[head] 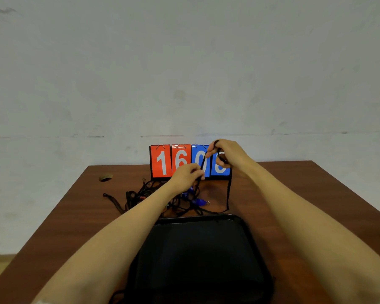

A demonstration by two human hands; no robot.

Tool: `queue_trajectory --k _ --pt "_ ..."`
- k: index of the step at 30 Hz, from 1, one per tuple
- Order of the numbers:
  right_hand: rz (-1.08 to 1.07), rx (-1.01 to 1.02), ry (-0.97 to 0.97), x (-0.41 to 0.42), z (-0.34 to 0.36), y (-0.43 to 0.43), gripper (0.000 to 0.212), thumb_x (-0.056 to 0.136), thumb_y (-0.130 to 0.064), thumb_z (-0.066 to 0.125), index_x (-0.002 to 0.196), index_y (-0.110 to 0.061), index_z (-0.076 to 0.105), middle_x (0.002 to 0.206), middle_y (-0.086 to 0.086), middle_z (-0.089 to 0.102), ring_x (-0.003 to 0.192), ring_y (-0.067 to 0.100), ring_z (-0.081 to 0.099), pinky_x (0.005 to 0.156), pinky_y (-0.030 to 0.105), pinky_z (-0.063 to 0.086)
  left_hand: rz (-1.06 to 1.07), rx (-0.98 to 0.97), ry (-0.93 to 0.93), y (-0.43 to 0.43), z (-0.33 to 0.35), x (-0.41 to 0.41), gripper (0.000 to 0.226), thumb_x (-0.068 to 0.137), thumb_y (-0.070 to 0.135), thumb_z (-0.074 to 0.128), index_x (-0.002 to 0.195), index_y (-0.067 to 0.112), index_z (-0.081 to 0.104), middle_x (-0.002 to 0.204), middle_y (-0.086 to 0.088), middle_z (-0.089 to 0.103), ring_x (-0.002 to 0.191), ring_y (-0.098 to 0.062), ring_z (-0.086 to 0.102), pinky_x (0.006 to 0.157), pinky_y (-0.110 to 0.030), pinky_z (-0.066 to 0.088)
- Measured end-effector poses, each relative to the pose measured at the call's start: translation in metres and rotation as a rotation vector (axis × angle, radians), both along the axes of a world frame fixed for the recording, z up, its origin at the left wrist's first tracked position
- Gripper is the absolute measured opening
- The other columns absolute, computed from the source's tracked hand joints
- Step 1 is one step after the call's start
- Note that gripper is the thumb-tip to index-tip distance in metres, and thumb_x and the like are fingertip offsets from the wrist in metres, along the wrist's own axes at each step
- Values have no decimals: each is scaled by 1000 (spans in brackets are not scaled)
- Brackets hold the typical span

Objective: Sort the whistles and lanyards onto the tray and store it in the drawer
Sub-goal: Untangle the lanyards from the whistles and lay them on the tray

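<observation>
A tangle of black lanyards (154,194) with blue whistles (199,202) lies on the brown table beyond a black tray (246,227). My right hand (226,153) is raised above the pile with a black lanyard (228,194) looped round its fingers; the cord hangs down to the table. My left hand (188,173) pinches the same lanyard lower down, just above the pile. The tray holds nothing that I can make out.
A flip scoreboard (162,163) with red and blue number cards stands behind the pile against the wall. A roll of tape (105,177) lies at the table's far left. The table's edges (53,218) fall away left and right.
</observation>
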State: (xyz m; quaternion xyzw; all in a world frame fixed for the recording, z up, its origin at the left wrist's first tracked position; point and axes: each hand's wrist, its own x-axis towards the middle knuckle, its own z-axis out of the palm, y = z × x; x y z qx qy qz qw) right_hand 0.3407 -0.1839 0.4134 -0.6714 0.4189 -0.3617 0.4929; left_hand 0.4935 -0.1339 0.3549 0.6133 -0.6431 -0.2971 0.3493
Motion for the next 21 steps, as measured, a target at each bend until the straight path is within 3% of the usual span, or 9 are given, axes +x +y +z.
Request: queue_trajectory --k 2,3,5,6,10,13,16,18,21 --pt "-63 -119 275 -6 -7 -5 25 95 -10 33 98 -10 57 106 14 69 59 19 54 50 29 41 57 27 69 1 -3 6 15 96 23 49 98 10 57 83 -3 66 55 -9 49 55 -20 41" --pt "-57 -182 480 -10 -13 -7 26 96 -11 36 113 -12 54 117 15 64 77 24 61 63 33 48 84 42 107 3 -3 9 12 96 24 51 100 14 56 79 -2 67 54 -9 49 54 -21 42" --pt "56 -232 831 -17 -28 -8 48 94 -9 44 141 -13 35 137 16 49 114 31 56 90 38 48 96 42 206 7 -2 11 11 94 24 54 103 17 54 76 -2 68 51 -10 49 53 -23 41" --pt "111 -229 889 -18 -34 -6 54 93 -9 47 144 -13 31 142 14 45 122 30 51 94 34 44 83 26 245 9 0 11 11 94 23 55 102 17 56 75 -3 68 50 -9 48 52 -23 40" --pt "192 -267 736 -9 -44 11 26 95 -17 48 119 -16 59 123 4 60 105 16 55 85 23 40 107 -24 246 17 8 5 25 97 25 47 99 9 66 81 -3 67 55 -8 53 58 -20 43" --pt "178 -269 623 -2 -43 22 22 96 -18 46 106 -12 64 103 4 67 93 16 62 82 23 47 134 8 243 19 13 1 32 99 16 39 115 3 63 105 -8 65 67 -8 60 63 -15 47" --pt "107 -220 490 3 -35 27 24 99 -19 44 106 -8 64 96 8 68 74 13 63 71 20 50 81 49 196 26 18 -2 42 93 -3 43 132 6 52 131 -9 57 98 -11 63 85 -21 50" --pt "70 -224 475 5 -31 30 29 100 -25 43 108 -6 63 96 10 68 71 14 63 70 21 52 58 -18 24 29 19 -4 42 93 -2 46 133 9 53 133 -7 56 118 -17 55 102 -29 42" --pt "51 -181 442 3 -29 34 43 98 -41 45 101 -3 66 86 7 69 73 17 65 72 25 54 106 -184 -90 36 19 -9 27 95 7 50 117 7 65 113 -10 68 97 -14 61 96 -27 46"
